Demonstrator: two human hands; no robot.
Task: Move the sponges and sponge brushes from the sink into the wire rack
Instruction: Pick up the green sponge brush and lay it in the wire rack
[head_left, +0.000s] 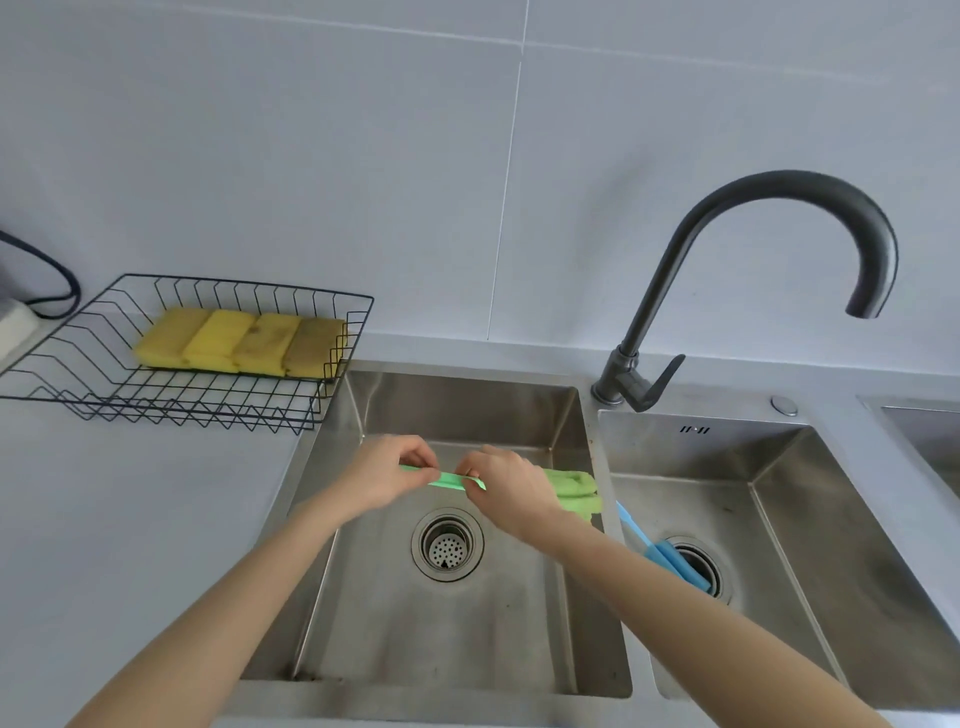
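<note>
A green sponge brush is held level over the left sink basin. My left hand pinches the end of its green handle, and my right hand grips the handle closer to the sponge head, which sticks out to the right. A blue sponge brush lies in the right basin, its head over the drain. The black wire rack stands on the counter at the left and holds several yellow sponges in a row.
A dark curved faucet rises between the two basins, its lever pointing right. A drain strainer sits in the left basin. A dark cable and a white power strip lie behind the rack. Tiled wall stands behind.
</note>
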